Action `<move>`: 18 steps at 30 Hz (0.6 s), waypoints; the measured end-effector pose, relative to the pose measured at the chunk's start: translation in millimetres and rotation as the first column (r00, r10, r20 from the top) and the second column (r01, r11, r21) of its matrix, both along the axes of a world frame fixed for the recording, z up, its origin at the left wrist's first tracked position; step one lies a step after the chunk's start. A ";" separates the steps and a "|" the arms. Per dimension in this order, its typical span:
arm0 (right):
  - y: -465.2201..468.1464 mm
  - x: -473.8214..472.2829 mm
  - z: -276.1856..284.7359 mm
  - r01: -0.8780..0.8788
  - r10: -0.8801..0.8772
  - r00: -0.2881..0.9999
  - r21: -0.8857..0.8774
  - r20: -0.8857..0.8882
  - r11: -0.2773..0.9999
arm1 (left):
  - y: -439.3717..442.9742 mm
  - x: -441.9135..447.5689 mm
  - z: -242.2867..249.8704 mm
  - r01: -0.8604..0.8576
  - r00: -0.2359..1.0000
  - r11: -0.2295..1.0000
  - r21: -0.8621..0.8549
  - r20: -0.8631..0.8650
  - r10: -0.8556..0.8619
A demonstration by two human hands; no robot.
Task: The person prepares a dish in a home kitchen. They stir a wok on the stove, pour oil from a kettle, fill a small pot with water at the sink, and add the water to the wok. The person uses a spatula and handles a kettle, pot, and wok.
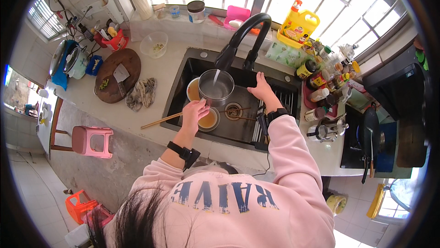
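Observation:
A steady stream of water runs from the black pull-out faucet (225,55) into a metal pot (217,99) over the dark sink (245,127). My left hand (195,114) grips the pot at its near-left edge; whatever handle is there is hidden by the fingers. Beneath and beside the pot are a bowl (193,90) and a second bowl (207,119), both with orange-brown liquid. With nothing in it, my right hand (263,88) is held below the faucet's base, fingers apart. Chopsticks (161,120) rest across the sink's left rim, and others lie near the drain (233,111).
Left on the counter are a rag (141,93) and a round cutting board (117,65) bearing a cleaver (121,76). A plastic bowl (154,47) stands behind. A detergent jug (298,24), seasoning bottles (318,79) and a wok (370,134) are right. A drying rack (287,100) spans the sink's right side.

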State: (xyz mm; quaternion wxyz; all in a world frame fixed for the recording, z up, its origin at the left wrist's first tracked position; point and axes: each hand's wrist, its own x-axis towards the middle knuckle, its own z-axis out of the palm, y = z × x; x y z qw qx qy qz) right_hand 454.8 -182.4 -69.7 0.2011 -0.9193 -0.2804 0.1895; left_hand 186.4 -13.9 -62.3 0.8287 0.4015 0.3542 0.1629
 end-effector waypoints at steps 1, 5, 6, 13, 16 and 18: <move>0.1 -0.1 0.3 0.001 -0.001 1.000 0.000 -0.001 1.000 | -0.1 0.1 -0.3 0.001 1.000 1.000 0.000 0.000 -0.001; 0.4 -1.2 2.6 0.013 -0.014 1.000 -0.027 -0.011 1.000 | -0.3 0.0 -1.3 0.004 1.000 1.000 0.004 -0.001 -0.004; 0.7 -1.2 3.5 0.007 -0.007 1.000 -0.023 -0.014 1.000 | -0.1 0.0 -1.4 0.006 1.000 1.000 0.001 -0.005 -0.006; 1.3 -1.8 5.7 0.009 -0.009 1.000 -0.037 -0.016 0.999 | -0.2 -0.7 -3.2 0.007 1.000 1.000 -0.007 -0.010 -0.007; 1.2 -1.6 4.5 0.012 -0.012 1.000 -0.035 -0.016 0.999 | -0.3 -1.6 -4.4 0.007 1.000 1.000 -0.008 0.000 -0.007; 1.3 -1.6 3.3 0.013 -0.013 1.000 -0.028 -0.007 1.000 | -0.5 -2.2 -5.3 0.003 1.000 1.000 -0.009 0.001 -0.003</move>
